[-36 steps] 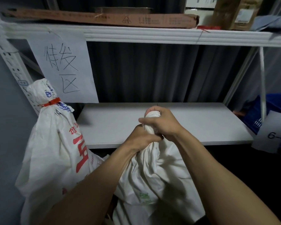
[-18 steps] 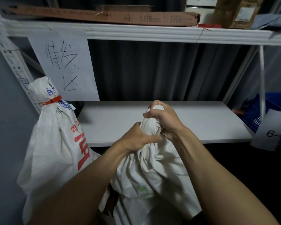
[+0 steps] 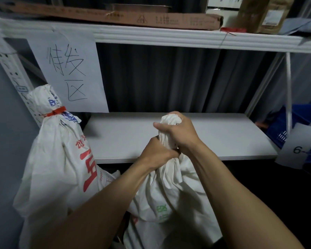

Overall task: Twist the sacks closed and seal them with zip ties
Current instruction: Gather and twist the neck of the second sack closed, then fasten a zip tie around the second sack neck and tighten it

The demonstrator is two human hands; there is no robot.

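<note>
Both hands, left hand (image 3: 157,153) below right hand (image 3: 178,133), clench the white woven sack's (image 3: 171,191) twisted neck; contents hidden. At nine o'clock, a red-tied white sack (image 3: 56,159).

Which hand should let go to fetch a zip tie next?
Probably the right hand: it grips the twisted white sack neck higher up, while the left hand clamps the base of the twist, likely enough to hold it. No loose tie visible.
</note>
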